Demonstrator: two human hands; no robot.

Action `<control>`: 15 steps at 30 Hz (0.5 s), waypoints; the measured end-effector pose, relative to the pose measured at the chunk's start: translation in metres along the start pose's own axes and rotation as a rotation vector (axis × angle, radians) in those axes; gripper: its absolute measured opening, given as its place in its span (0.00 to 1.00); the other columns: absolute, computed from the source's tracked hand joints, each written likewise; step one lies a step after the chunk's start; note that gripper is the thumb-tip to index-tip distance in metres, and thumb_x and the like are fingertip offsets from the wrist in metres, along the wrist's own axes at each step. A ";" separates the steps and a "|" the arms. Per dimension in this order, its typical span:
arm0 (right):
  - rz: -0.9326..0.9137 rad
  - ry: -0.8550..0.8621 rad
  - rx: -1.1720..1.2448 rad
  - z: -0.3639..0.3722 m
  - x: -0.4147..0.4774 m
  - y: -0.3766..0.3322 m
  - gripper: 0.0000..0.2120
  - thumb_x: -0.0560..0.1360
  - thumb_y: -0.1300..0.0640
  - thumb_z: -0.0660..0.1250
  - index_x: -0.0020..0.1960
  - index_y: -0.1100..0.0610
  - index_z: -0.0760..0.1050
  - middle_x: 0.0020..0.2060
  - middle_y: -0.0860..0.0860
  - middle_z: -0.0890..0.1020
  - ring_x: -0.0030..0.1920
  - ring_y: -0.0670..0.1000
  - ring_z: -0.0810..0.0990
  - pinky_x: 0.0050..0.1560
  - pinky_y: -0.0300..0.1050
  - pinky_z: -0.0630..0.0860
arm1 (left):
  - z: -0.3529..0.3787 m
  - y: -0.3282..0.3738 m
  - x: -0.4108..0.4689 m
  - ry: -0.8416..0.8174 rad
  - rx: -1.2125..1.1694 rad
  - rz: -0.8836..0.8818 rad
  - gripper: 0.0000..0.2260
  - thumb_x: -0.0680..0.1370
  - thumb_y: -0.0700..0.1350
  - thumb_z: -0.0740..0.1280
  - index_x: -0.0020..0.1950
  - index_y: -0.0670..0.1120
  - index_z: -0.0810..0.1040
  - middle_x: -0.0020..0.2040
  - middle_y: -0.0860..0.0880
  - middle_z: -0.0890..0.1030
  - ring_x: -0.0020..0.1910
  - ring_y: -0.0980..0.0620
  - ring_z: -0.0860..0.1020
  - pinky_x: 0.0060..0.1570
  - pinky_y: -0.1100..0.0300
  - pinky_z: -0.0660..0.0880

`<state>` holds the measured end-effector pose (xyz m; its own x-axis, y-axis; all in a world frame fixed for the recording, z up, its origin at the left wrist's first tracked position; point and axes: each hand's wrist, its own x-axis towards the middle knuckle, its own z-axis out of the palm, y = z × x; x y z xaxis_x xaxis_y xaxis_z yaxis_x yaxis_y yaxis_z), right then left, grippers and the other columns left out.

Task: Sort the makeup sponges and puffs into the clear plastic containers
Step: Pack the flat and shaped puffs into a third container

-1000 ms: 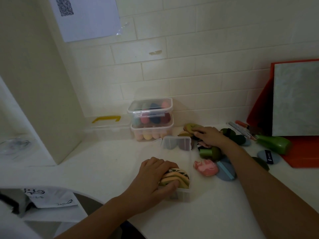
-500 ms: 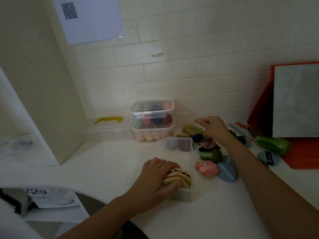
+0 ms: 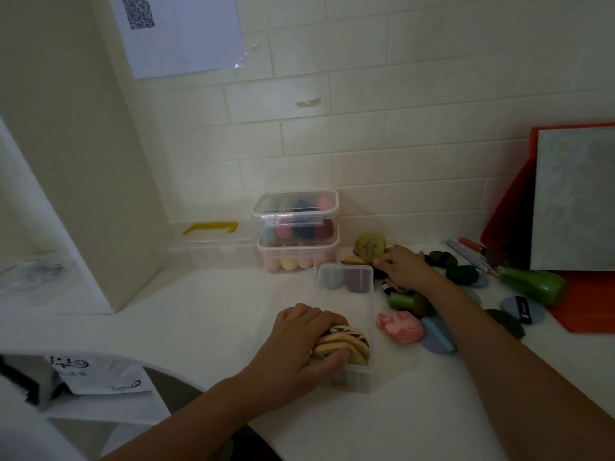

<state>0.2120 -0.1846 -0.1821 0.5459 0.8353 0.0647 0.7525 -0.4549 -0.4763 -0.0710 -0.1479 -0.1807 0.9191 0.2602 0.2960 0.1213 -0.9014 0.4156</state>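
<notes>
Clear open container [image 3: 356, 374] at table [image 3: 199, 314] centre, stacked striped puffs [image 3: 346, 342] inside, pressed under left hand [image 3: 299, 347], curled grip closed on puffs. Right hand [image 3: 404, 266] at 1 o'clock on loose pile, fingertips touching green puff [image 3: 369, 244]; grip state cannot tell. Pile items under right hand hidden.
</notes>
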 end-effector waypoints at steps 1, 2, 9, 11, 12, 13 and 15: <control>0.003 0.036 -0.031 -0.001 -0.001 -0.003 0.19 0.82 0.51 0.53 0.41 0.56 0.78 0.40 0.48 0.72 0.49 0.52 0.70 0.68 0.59 0.53 | 0.000 0.000 0.000 -0.001 0.002 0.000 0.17 0.74 0.63 0.54 0.58 0.59 0.71 0.49 0.61 0.74 0.52 0.60 0.67 0.56 0.65 0.60; 0.006 0.073 -0.045 -0.003 -0.001 -0.005 0.19 0.82 0.52 0.53 0.45 0.59 0.79 0.42 0.49 0.72 0.51 0.52 0.71 0.70 0.58 0.50 | -0.001 0.000 0.000 -0.002 0.006 0.000 0.17 0.74 0.63 0.54 0.58 0.59 0.71 0.49 0.61 0.74 0.52 0.60 0.67 0.56 0.65 0.60; -0.069 0.366 0.203 -0.005 -0.008 -0.007 0.17 0.79 0.49 0.61 0.34 0.55 0.73 0.32 0.46 0.73 0.38 0.49 0.73 0.71 0.51 0.51 | -0.001 0.001 -0.001 -0.005 0.001 -0.009 0.17 0.74 0.63 0.54 0.58 0.60 0.71 0.48 0.61 0.74 0.52 0.61 0.67 0.56 0.65 0.61; -0.091 0.472 0.404 -0.010 -0.012 -0.009 0.17 0.75 0.51 0.67 0.32 0.59 0.74 0.28 0.50 0.75 0.30 0.47 0.71 0.54 0.46 0.67 | -0.001 0.001 0.000 -0.007 0.001 -0.010 0.17 0.74 0.63 0.54 0.58 0.59 0.71 0.49 0.61 0.74 0.52 0.61 0.67 0.56 0.65 0.61; -0.086 0.511 0.479 -0.015 -0.014 -0.011 0.16 0.74 0.52 0.70 0.32 0.61 0.74 0.27 0.51 0.74 0.29 0.47 0.70 0.43 0.42 0.69 | -0.001 0.002 0.000 -0.009 0.002 -0.010 0.18 0.74 0.63 0.54 0.58 0.59 0.71 0.49 0.62 0.73 0.52 0.61 0.67 0.57 0.65 0.61; -0.065 0.535 0.517 -0.021 -0.015 -0.012 0.16 0.73 0.53 0.71 0.33 0.60 0.72 0.28 0.51 0.73 0.29 0.47 0.69 0.35 0.41 0.68 | -0.001 0.002 -0.001 -0.010 0.003 -0.010 0.17 0.74 0.63 0.54 0.58 0.59 0.71 0.49 0.62 0.73 0.52 0.61 0.67 0.57 0.65 0.60; -0.014 0.525 0.523 -0.034 -0.017 -0.014 0.16 0.71 0.54 0.73 0.35 0.56 0.67 0.31 0.49 0.70 0.31 0.46 0.68 0.31 0.38 0.64 | -0.001 0.001 -0.001 -0.007 0.001 -0.009 0.17 0.74 0.63 0.54 0.58 0.60 0.71 0.49 0.62 0.73 0.52 0.61 0.67 0.57 0.64 0.61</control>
<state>0.2046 -0.2025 -0.1470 0.7409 0.5223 0.4223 0.5583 -0.1294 -0.8195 -0.0719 -0.1488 -0.1792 0.9207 0.2653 0.2862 0.1295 -0.8995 0.4173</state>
